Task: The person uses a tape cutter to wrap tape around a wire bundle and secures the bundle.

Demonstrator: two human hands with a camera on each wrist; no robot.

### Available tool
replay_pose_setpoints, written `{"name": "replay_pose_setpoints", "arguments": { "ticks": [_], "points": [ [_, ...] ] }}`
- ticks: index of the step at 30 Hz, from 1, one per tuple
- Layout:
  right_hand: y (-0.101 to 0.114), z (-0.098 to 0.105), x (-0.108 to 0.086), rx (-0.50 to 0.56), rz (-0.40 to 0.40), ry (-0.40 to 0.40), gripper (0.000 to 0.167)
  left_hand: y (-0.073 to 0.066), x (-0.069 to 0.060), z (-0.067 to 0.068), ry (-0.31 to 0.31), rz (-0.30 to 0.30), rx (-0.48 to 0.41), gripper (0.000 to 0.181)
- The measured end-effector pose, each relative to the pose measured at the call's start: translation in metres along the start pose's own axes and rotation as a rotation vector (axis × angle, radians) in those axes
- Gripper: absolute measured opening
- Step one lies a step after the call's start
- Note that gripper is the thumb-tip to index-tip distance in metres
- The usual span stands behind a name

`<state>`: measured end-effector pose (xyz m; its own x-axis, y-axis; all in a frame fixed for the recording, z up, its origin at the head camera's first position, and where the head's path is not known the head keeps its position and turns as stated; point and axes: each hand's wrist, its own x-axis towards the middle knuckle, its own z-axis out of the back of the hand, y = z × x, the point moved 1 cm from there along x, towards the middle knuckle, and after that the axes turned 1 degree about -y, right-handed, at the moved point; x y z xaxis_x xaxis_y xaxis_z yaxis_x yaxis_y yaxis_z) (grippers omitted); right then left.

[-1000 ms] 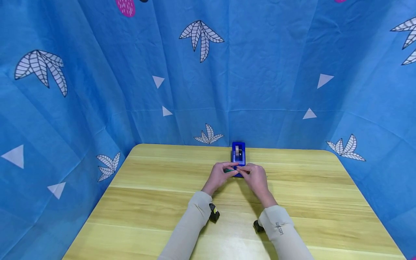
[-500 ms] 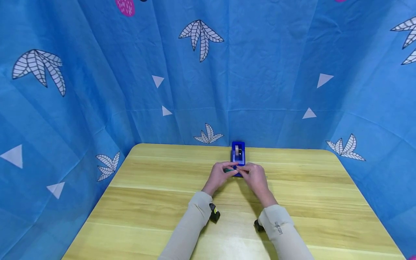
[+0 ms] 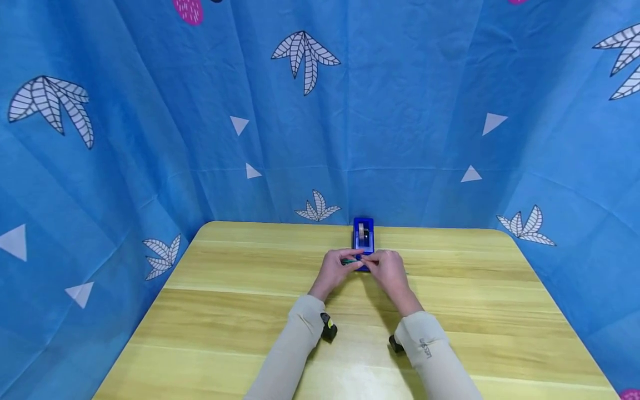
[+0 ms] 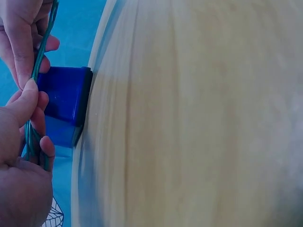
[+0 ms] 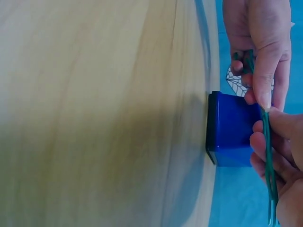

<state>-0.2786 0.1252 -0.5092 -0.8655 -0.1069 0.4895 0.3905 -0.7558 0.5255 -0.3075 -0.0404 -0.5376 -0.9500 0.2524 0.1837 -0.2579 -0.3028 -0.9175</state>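
Observation:
Both hands meet over the near end of a blue tape dispenser [image 3: 365, 244], which stands at the table's far edge with a roll of tape in it. Between thumb and fingers, the left hand [image 3: 334, 271] pinches a bundle of thin green cord [image 4: 42, 52]. The right hand [image 3: 392, 273] pinches the same cord right beside it, fingertips almost touching. In the right wrist view, green strands [image 5: 268, 156] run along the right palm, and more loops lie within the left hand's fingers. The cord's far ends are partly hidden by the hands.
A pale wooden table [image 3: 225, 322] with rounded far corners lies under the arms. Blue patterned curtain [image 3: 410, 111] hangs close behind it and along both sides. Small black devices [image 3: 328, 328] sit at the wrists beneath the sleeves.
The head view has shifted slightly, so everything appears a little further left. Both hands keep nearly the same pose on the cord, and the tape dispenser stays put.

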Motion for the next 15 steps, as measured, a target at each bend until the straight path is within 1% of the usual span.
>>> {"name": "replay_pose_setpoints", "arguments": {
  "ticks": [7, 15],
  "points": [
    [0.0026, 0.0023, 0.0042, 0.018, -0.032, 0.031, 0.009, -0.0001, 0.0014, 0.0005, 0.003, 0.008, -0.040, 0.031],
    [0.0002, 0.0020, 0.0009, 0.018, -0.037, 0.016, 0.008, -0.0002, 0.0009, 0.0002, 0.011, 0.013, -0.018, 0.031]
  ]
}}
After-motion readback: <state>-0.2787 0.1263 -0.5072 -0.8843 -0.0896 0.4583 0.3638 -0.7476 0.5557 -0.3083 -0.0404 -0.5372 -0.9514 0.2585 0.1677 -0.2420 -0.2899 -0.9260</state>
